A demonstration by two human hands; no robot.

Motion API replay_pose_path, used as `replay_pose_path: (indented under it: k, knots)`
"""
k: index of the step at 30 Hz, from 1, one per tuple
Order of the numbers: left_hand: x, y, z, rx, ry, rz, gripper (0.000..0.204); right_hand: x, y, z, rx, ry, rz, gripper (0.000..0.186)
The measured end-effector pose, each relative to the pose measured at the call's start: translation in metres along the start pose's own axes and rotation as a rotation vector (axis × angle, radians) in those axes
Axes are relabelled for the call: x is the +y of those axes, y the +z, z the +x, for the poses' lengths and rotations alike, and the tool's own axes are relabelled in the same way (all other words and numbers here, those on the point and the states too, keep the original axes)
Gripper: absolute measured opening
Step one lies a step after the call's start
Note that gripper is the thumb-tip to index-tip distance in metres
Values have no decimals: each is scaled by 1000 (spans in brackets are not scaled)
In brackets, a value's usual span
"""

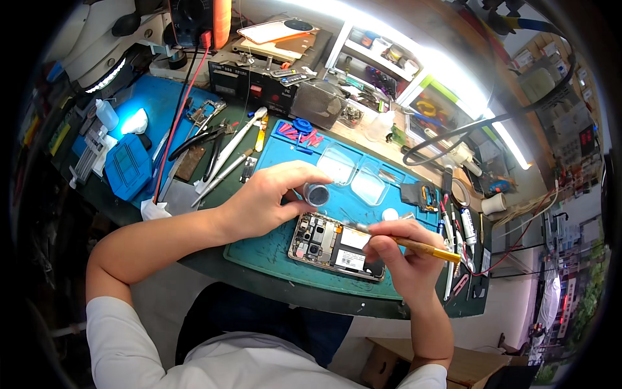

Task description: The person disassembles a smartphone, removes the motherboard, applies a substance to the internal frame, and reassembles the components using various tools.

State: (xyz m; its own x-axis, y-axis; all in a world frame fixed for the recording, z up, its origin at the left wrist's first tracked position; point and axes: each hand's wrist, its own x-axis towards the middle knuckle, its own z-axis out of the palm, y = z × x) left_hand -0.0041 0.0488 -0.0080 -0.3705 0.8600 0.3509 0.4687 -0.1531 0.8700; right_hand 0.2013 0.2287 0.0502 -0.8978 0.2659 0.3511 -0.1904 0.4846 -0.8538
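Note:
My left hand (269, 198) pinches a small round jar (317, 194) between thumb and fingers, its dark round end facing up toward me. My right hand (408, 256) grips a slim gold-handled tool (427, 250) like a pen. The tool's silvery front end points left, over the upper edge of an opened smartphone (312, 240); I cannot make out its exact tip. The phone lies on a blue work mat (265, 256) with its cameras, boards and battery (351, 259) exposed. The jar is held above the phone's top left part.
Two clear plastic boxes (369, 187) sit behind the phone. Pliers (214, 152), a white brush (236, 144) and tweezers lie on the left. Pens and screwdrivers crowd the right edge, near a white spool (494, 204). A red cable (173, 129) hangs at left.

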Motion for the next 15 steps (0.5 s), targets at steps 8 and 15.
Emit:
replay_pose_path:
  k: [8, 15]
  knots:
    - [-1, 0, 3, 64, 177, 152, 58, 12, 14, 15, -15, -90, -138, 15]
    - [2, 0, 4, 59, 172, 159, 56, 24, 17, 12, 71, -92, -195, 16]
